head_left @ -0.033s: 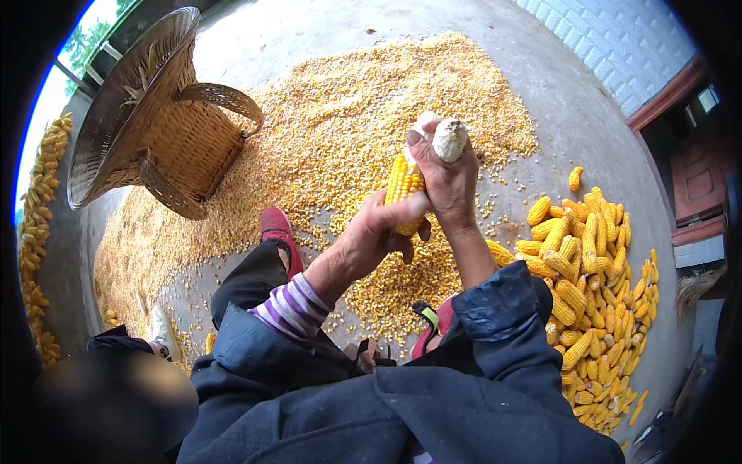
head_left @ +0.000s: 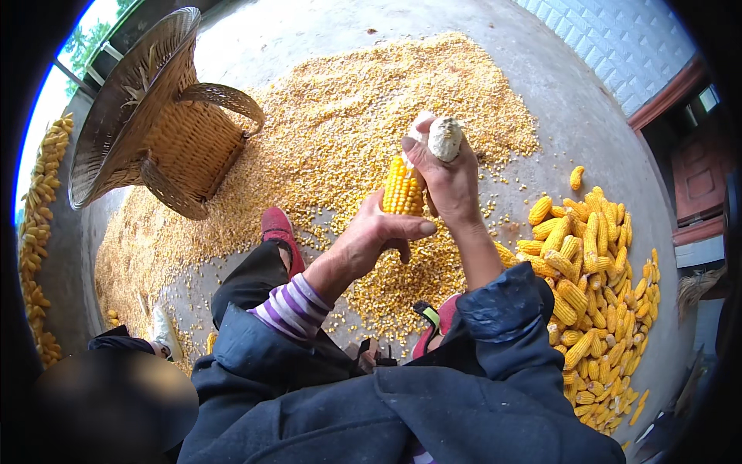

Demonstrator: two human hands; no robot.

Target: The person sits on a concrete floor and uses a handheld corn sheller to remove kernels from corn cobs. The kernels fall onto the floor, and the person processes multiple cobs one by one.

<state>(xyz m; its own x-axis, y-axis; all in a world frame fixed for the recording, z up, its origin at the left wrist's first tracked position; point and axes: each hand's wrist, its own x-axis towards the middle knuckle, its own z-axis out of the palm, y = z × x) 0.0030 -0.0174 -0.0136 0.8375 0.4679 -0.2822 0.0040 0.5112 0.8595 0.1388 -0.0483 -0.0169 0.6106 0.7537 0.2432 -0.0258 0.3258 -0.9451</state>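
The left hand (head_left: 371, 240) has its fingers wrapped around a yellow corn cob (head_left: 403, 189). The right hand (head_left: 448, 182) has its fingers closed on a bare white cob (head_left: 442, 138) above loose kernels (head_left: 348, 124).

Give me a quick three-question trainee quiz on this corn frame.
1. True or false: the right hand grips the bare end of the corn cob.
2. Which side of the person is the pile of whole cobs on? A) left B) right C) behind
3. How does the woven basket lie?

Key
1. True; the left hand holds the kernel-covered end.
2. B
3. Tipped on its side at the edge of the loose kernels, opening facing the person.
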